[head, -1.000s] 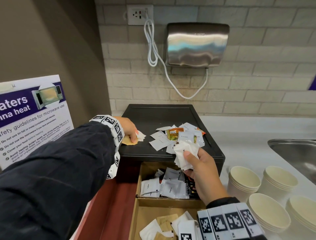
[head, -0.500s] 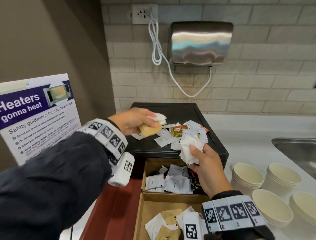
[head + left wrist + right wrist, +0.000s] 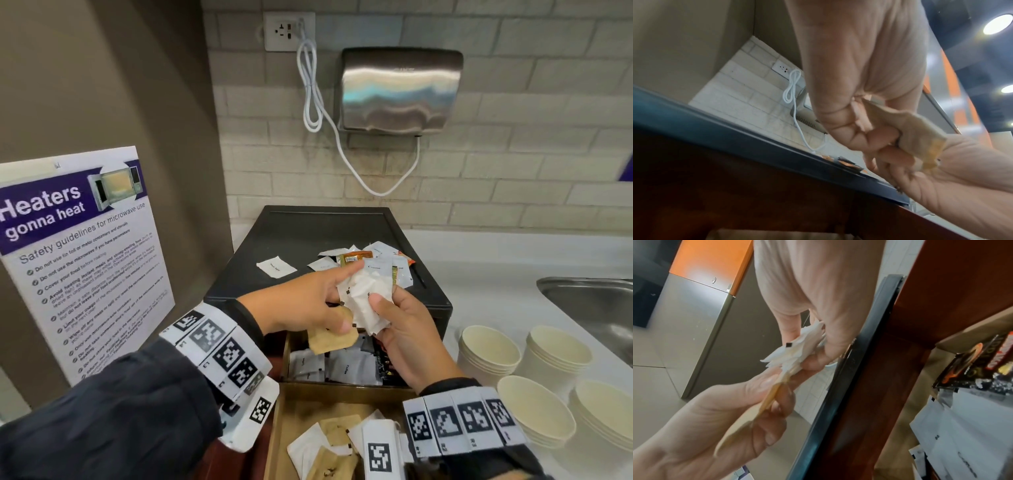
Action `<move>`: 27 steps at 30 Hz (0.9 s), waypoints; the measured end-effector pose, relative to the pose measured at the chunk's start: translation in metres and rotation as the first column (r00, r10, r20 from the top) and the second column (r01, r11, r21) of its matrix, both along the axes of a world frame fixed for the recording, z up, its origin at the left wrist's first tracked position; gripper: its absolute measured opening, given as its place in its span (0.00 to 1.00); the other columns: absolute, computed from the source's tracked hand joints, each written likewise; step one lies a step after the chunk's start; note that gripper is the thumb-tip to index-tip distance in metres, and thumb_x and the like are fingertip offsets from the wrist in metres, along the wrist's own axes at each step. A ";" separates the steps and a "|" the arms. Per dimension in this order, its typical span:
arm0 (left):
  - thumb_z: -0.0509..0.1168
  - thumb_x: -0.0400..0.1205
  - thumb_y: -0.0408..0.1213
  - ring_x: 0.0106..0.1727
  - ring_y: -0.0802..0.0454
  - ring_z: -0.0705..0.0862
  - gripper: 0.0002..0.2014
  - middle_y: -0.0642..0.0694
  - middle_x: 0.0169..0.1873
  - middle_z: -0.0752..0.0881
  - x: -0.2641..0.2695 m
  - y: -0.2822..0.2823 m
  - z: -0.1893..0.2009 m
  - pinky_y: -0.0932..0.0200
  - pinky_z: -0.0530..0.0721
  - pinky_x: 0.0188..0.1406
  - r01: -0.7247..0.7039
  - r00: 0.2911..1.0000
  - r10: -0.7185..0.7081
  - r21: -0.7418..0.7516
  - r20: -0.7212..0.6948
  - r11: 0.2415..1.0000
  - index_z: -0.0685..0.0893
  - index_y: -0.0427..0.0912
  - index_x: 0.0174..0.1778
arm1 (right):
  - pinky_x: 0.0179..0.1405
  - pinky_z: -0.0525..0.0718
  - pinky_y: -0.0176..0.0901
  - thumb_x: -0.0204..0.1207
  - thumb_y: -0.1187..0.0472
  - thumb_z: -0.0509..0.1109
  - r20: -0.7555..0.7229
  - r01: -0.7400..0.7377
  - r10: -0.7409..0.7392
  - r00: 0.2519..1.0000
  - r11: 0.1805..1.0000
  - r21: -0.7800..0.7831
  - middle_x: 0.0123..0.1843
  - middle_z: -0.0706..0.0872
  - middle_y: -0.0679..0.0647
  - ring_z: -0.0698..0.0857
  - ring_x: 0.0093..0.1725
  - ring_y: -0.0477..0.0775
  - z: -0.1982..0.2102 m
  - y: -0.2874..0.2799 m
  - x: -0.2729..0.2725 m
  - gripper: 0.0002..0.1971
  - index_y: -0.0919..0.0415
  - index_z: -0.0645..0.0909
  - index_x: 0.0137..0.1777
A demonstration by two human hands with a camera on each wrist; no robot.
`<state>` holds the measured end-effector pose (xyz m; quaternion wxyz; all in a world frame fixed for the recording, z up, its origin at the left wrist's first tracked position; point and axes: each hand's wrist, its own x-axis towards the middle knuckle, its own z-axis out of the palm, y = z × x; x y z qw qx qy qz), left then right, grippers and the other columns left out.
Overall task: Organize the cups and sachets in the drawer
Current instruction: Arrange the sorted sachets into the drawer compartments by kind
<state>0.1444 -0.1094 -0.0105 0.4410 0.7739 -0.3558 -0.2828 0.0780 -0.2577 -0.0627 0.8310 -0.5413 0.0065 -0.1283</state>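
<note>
My right hand [image 3: 387, 308] grips a bunch of white sachets [image 3: 364, 298] above the open drawer [image 3: 286, 356]. My left hand [image 3: 329, 298] meets it from the left, pinching a brown sachet [image 3: 330, 341] under its thumb while its index finger lies along the white bunch. The right wrist view shows the white sachets [image 3: 791, 352] in my right hand [image 3: 807, 345] and the brown sachet [image 3: 766, 402] edge-on. In the left wrist view the brown sachet [image 3: 916, 138] sticks out of my left hand [image 3: 869, 129]. Loose sachets [image 3: 380, 262] lie on the black box top [image 3: 308, 233]. Stacked paper cups [image 3: 489, 353] stand at the right.
The drawer's rear compartment holds white sachets [image 3: 342, 368] and dark packets; the front compartment [image 3: 287, 414] holds brown and white ones. One white sachet [image 3: 275, 267] lies apart on the box. A steel sink [image 3: 596, 305] is at far right, a poster [image 3: 78, 260] at left.
My left hand left the box top and came right and down with its brown sachet, carrying a white one to the bunch. My right hand stayed over the drawer with the white sachets.
</note>
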 end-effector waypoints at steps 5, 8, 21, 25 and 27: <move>0.71 0.76 0.27 0.50 0.58 0.86 0.50 0.55 0.54 0.88 0.000 0.010 -0.002 0.67 0.83 0.51 -0.081 0.996 0.079 0.052 0.027 0.995 0.43 0.62 0.81 | 0.48 0.87 0.39 0.81 0.68 0.61 0.058 0.069 -0.071 0.996 0.997 0.033 0.54 0.90 0.51 0.88 0.53 0.49 0.003 -0.002 -0.001 0.12 0.55 0.82 0.56; 0.71 0.76 0.26 0.48 0.55 0.86 0.44 0.51 0.51 0.88 -0.007 0.010 -0.013 0.61 0.83 0.49 -0.098 0.993 0.098 0.001 -0.059 0.995 0.54 0.59 0.79 | 0.47 0.88 0.38 0.81 0.68 0.60 0.077 0.134 -0.147 0.986 0.979 0.151 0.55 0.89 0.54 0.88 0.53 0.50 0.003 -0.010 0.000 0.12 0.58 0.81 0.57; 0.63 0.79 0.52 0.72 0.41 0.69 0.27 0.40 0.70 0.75 0.085 0.013 -0.008 0.50 0.66 0.69 -0.750 0.648 0.439 0.421 0.623 0.510 0.75 0.39 0.70 | 0.50 0.87 0.37 0.81 0.66 0.62 0.024 0.143 -0.148 0.989 0.981 0.132 0.64 0.84 0.53 0.84 0.61 0.51 0.003 -0.007 0.002 0.11 0.54 0.79 0.59; 0.66 0.78 0.52 0.68 0.42 0.74 0.24 0.41 0.63 0.79 0.096 0.017 0.001 0.51 0.70 0.65 -0.728 0.683 0.422 0.501 0.596 0.469 0.77 0.40 0.65 | 0.49 0.87 0.36 0.81 0.66 0.62 0.025 0.139 -0.143 0.989 0.983 0.122 0.60 0.85 0.49 0.85 0.58 0.48 0.003 -0.007 0.001 0.10 0.53 0.80 0.57; 0.67 0.79 0.46 0.61 0.44 0.79 0.18 0.42 0.52 0.80 0.100 0.019 0.005 0.57 0.76 0.56 -0.698 0.715 0.470 0.485 0.518 0.527 0.77 0.37 0.58 | 0.49 0.87 0.36 0.81 0.66 0.62 0.023 0.137 -0.141 0.990 0.984 0.117 0.59 0.86 0.48 0.85 0.57 0.48 0.003 -0.007 0.001 0.10 0.52 0.80 0.56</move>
